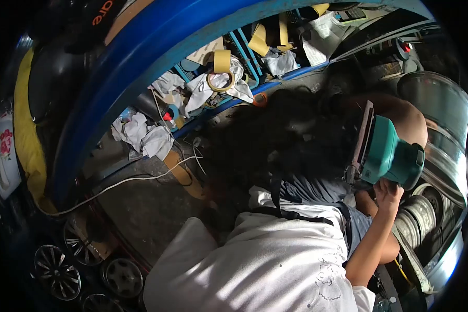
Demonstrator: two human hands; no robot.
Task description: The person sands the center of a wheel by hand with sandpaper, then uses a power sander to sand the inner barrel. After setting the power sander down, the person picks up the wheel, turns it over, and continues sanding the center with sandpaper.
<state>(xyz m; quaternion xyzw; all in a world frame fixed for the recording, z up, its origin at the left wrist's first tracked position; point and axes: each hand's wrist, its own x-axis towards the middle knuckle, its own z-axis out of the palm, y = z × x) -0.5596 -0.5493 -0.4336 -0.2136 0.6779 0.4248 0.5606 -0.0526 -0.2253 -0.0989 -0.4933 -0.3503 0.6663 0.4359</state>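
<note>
My right hand (389,193) is at the right of the view, its fingers closed on the lower edge of a teal power sander (384,151). The sander is tilted on its side, with its flat, worn pad facing left. It is raised over my dark shorts (314,188), near a bare knee. A white shirt (255,260) fills the lower middle. My left hand does not show; the area beyond the left sleeve (184,242) is in deep shadow.
A curved blue panel (140,47) arches across the upper left. Behind it, blue baskets (244,57) hold tape rolls and rags. A white cable (125,180) crosses the floor. Wheel covers (57,271) lie at lower left. A metal drum (442,119) and wheels (418,221) are at right.
</note>
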